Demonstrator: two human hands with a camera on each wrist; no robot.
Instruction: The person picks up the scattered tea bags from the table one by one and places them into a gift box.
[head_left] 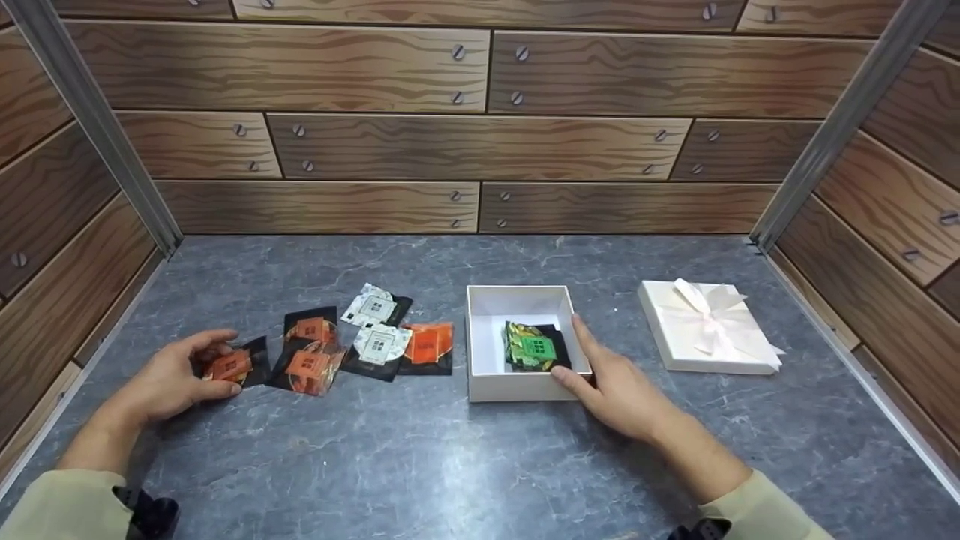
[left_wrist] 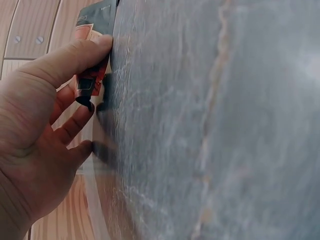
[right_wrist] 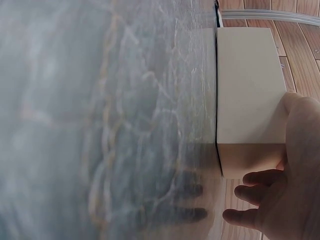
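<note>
Orange packet (head_left: 229, 365) sits far left on the tabletop (head_left: 420, 457), w/ the left hand (head_left: 169, 379) curled round it, thumb and fingertips pinching its edges. Left wrist view shows the same: thumb pressed on the packet (left_wrist: 90, 65) against the stone. Surface is grey marble-look, pale veins running thru it. Room's boxed in by wood-plank panels (head_left: 480, 142) w/ screw heads, back and both sides, metal strips (head_left: 90, 120) in the corners.

Count on the tabletop: 4 orange packets, incl. the held one, and 2 white packets (head_left: 379, 330), all clustered left of centre, some overlapping. 1 green packet (head_left: 534, 346) lies inside the open white box (head_left: 487, 300). 1 box, 1 lid: the lid w/ ribbon bow (head_left: 705, 324) rests apart, to the right.

Right hand (head_left: 611, 386) steadies the box, index finger straight along its right wall, thumb at the near corner, remaining fingers loosely curled, gripping nothing. Right wrist view: box side (right_wrist: 247, 95) just beside the palm.
</note>
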